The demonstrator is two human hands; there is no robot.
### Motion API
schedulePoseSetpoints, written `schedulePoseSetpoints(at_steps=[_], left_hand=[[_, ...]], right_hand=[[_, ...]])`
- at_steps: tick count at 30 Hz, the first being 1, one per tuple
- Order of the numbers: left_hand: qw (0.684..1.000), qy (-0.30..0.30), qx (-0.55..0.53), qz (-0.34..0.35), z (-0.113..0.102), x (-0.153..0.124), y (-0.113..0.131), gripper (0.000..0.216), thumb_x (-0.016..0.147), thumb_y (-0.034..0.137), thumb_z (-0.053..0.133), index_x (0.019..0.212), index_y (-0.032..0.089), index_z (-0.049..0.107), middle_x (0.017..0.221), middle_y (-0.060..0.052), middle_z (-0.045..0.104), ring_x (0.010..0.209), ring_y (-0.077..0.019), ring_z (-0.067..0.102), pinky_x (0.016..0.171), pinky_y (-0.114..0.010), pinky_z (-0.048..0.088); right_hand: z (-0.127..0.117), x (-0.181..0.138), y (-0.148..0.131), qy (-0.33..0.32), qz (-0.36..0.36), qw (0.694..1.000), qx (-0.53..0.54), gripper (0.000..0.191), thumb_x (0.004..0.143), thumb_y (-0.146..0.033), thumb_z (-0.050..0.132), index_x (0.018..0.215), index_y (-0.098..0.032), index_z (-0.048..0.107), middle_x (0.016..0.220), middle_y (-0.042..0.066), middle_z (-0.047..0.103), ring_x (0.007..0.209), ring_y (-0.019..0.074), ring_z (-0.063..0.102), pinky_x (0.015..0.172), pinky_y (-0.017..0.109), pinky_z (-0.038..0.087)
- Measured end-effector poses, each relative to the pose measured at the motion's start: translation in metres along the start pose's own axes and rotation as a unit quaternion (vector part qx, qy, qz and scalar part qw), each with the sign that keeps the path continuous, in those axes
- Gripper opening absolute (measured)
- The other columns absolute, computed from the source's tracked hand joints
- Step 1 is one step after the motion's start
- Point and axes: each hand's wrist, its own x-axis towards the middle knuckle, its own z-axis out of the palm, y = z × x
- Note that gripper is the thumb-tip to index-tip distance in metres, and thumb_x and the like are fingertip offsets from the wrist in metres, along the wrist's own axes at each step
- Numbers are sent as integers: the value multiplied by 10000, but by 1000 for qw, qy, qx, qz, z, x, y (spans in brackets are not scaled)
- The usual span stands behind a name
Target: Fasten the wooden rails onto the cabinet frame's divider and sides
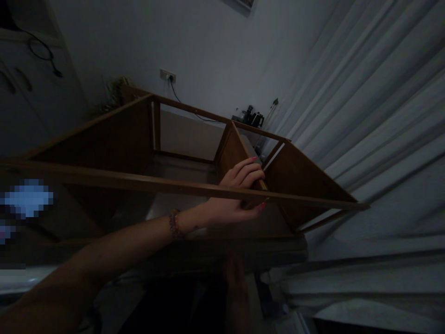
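A wooden frame [163, 183] with brown side panels and an inner divider [232, 150] stands in front of me. My left hand [236, 190] reaches in from the lower left, a beaded bracelet on the wrist. Its fingers wrap over the near rail where the divider meets it, and the thumb presses from the near side. Below the frame, in deep shadow, my right hand [236, 276] shows faintly. Its fingers look stretched out and point toward the frame's base; I see nothing held in it.
Pale curtains [368, 111] hang close along the right. Behind the frame, a black coffee pot [257, 119] stands near the wall, and a plug sits in the wall socket [168, 75]. A white cabinet [34, 93] with a dangling cable [52, 58] is at the left.
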Motion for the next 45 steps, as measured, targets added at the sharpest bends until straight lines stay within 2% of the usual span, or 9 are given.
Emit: schedulePoseSetpoints(at_steps=[6, 8, 13, 17, 20, 27, 33, 40, 45], left_hand=[[1000, -1, 9, 7, 1, 0, -1, 559, 812, 395, 608, 1277, 200, 367, 1329, -140, 478, 1390, -313, 300, 1135, -516, 313], [1000, 1, 12, 10, 0, 0, 0, 559, 814, 392, 610, 1275, 196, 363, 1324, -142, 478, 1385, -312, 305, 1135, -513, 318], [1000, 0, 12, 6, 0, 0, 1, 545, 816, 380, 605, 1275, 213, 361, 1322, -140, 477, 1384, -320, 309, 1118, -529, 333], [1000, -2, 16, 4, 1, 0, 0, 554, 808, 383, 608, 1273, 202, 367, 1325, -144, 474, 1389, -319, 303, 1120, -527, 327], [1000, -2, 18, 6, 1, 0, -1, 555, 809, 391, 604, 1272, 197, 369, 1324, -144, 474, 1388, -319, 305, 1122, -531, 323], [1000, 2, 15, 8, 1, 0, -1, 557, 818, 384, 605, 1282, 206, 355, 1329, -146, 468, 1386, -322, 308, 1121, -528, 324], [1000, -1, 11, -1, 0, 1, 2, 555, 810, 378, 611, 1279, 223, 360, 1325, -138, 477, 1381, -332, 316, 1097, -542, 345], [1000, -1, 23, 4, 2, -1, -2, 553, 814, 394, 608, 1271, 195, 370, 1340, -148, 471, 1392, -317, 301, 1118, -520, 337], [1000, 1, 22, 11, 1, -1, -2, 543, 820, 399, 598, 1267, 190, 372, 1330, -144, 475, 1390, -315, 305, 1139, -525, 315]], right_hand=[[-1, 5, -8, 47, -27, 998, -21, 249, 920, -397, 499, 1054, -217, 605, 808, 11, 716, 729, 160, 671, 671, 254, 496], [-1, 6, -2, 70, -99, 989, -85, 234, 940, -372, 473, 1018, -210, 624, 872, 47, 720, 785, 174, 674, 715, 282, 502], [-4, 12, 22, 2, -288, 944, -162, 312, 985, -333, 370, 967, -248, 670, 811, 43, 729, 713, 173, 678, 729, 329, 526], [-7, 13, 16, 56, -169, 981, -71, 264, 900, -422, 551, 974, -193, 660, 830, 68, 736, 721, 178, 692, 654, 279, 536], [-4, 8, 3, 14, -29, 999, 11, 306, 850, -470, 599, 884, -175, 675, 748, 46, 720, 642, 163, 668, 582, 240, 519], [4, 1, -3, -1, 141, 978, 156, 453, 772, -622, 593, 795, -178, 678, 754, 57, 734, 669, 194, 682, 609, 261, 535], [1, 5, -5, -16, 96, 990, 102, 350, 790, -524, 637, 917, -199, 670, 798, 31, 735, 701, 179, 688, 621, 238, 531], [-5, 7, 22, -28, -210, 974, -79, 203, 902, -273, 530, 1001, -256, 707, 897, 46, 749, 794, 174, 699, 736, 272, 544], [-8, 8, 24, 6, -122, 992, -24, 210, 872, -342, 600, 1017, -202, 656, 887, 73, 748, 766, 180, 714, 677, 258, 555]])
